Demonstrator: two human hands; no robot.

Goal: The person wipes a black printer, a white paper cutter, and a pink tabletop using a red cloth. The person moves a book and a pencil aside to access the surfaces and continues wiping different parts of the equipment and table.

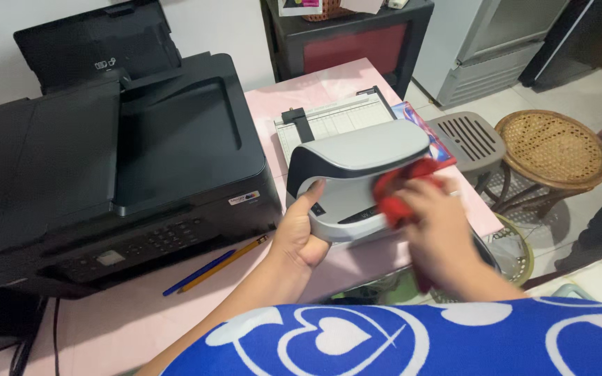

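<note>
My left hand point(303, 233) grips the near left side of a grey and white laminating machine point(357, 157), thumb up against its dark end panel. The machine is tilted up off the pink table point(315, 90). My right hand point(437, 226) presses a red cloth point(397, 191) against the machine's front right face. Part of the cloth hangs below my right wrist.
A large black printer point(120, 153) fills the table's left half. A blue pen point(200, 273) and a yellow pencil point(228, 261) lie in front of it. A paper trimmer point(329, 118) sits behind the machine. A grey stool point(468, 139) and a wicker stool point(552, 150) stand at the right.
</note>
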